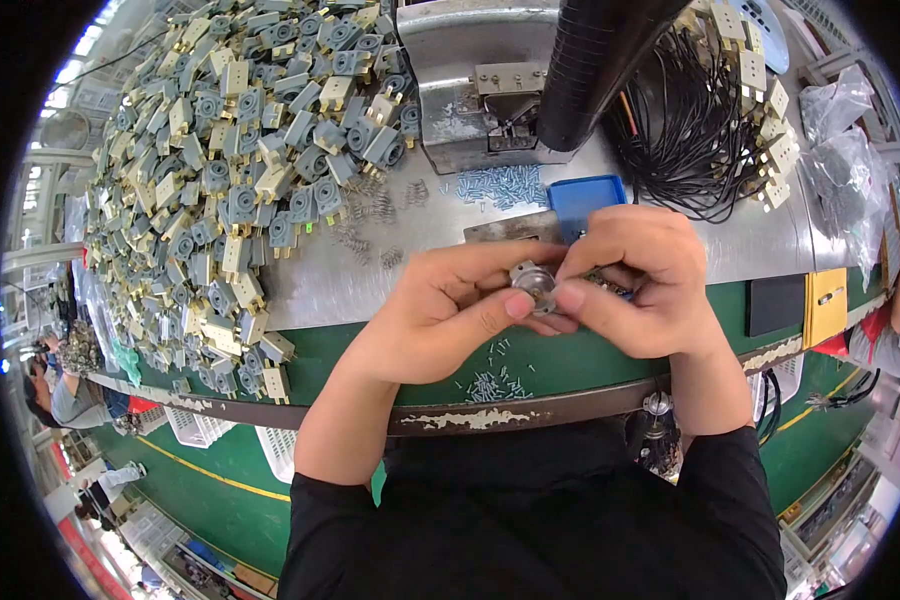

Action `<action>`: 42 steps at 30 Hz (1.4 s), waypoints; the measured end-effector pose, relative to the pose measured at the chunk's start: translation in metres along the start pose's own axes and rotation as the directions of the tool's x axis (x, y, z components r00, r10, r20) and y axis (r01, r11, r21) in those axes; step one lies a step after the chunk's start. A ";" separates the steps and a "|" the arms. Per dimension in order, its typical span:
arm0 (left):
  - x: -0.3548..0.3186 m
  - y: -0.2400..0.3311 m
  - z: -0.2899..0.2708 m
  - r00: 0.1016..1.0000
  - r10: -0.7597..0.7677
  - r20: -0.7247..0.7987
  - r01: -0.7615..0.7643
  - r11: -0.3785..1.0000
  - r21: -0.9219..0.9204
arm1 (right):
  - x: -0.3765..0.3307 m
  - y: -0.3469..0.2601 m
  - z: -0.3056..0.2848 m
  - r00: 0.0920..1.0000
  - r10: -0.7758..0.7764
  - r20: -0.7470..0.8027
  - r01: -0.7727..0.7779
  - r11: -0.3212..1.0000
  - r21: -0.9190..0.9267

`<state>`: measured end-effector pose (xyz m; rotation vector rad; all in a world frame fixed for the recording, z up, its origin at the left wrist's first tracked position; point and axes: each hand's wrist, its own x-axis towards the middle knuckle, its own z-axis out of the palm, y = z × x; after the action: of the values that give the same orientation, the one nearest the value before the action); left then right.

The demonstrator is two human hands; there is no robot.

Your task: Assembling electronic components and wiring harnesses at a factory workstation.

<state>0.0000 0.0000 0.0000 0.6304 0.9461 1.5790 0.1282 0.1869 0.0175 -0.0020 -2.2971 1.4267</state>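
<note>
My left hand point(440, 315) and my right hand point(640, 285) meet over the front of the metal bench. Together they pinch a small grey part with a round metal face point(535, 283). My left thumb and forefinger press on its left side, and my right thumb lies against its right side. Most of the part is hidden by my fingers. My right fingers curl over a few small springs or screws point(610, 283).
A big heap of grey and cream plastic parts point(240, 170) covers the left of the bench. Loose springs point(370, 215), small screws point(500, 185), a blue tray point(585, 195), a metal press point(490, 90) and black wires point(690, 140) lie behind. More screws point(495, 380) sit on the green ledge. Other people work at both sides.
</note>
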 end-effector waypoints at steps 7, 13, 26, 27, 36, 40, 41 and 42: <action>0.000 0.000 0.003 0.993 -0.068 0.094 -0.005 0.780 0.626 | -0.001 -0.004 -0.002 0.983 -0.136 0.121 0.148 0.985 -0.093; -0.003 -0.006 0.019 0.991 0.126 0.039 -0.127 0.843 0.522 | 0.003 -0.003 -0.007 0.971 0.148 0.186 -0.175 0.974 0.142; -0.004 -0.022 0.014 0.982 0.158 -0.100 -0.150 0.986 0.077 | -0.001 -0.003 0.005 0.975 0.210 0.077 -0.223 0.934 0.279; -0.004 -0.022 0.010 0.980 0.169 -0.106 -0.161 0.983 0.083 | -0.001 0.000 0.005 0.988 0.151 -0.012 -0.140 0.940 0.313; -0.002 -0.035 -0.007 0.998 0.006 0.056 0.024 0.845 -0.534 | 0.006 -0.005 -0.002 0.987 -0.073 0.144 0.077 0.997 -0.026; -0.001 -0.027 -0.004 0.992 -0.009 -0.125 -0.029 0.954 -0.298 | 0.002 -0.006 0.001 0.991 0.034 0.126 -0.044 0.996 0.078; -0.001 -0.024 -0.002 0.980 -0.011 -0.199 -0.022 0.987 -0.159 | 0.001 -0.007 0.001 0.986 0.085 0.140 -0.101 0.989 0.107; 0.000 -0.022 0.001 0.980 -0.010 -0.198 -0.022 0.987 -0.158 | 0.000 -0.007 0.002 0.987 0.084 0.139 -0.099 0.989 0.107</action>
<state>0.0126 0.0010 -0.0181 0.3691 0.9516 1.7272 0.1287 0.1815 0.0227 0.0229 -2.3463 1.6487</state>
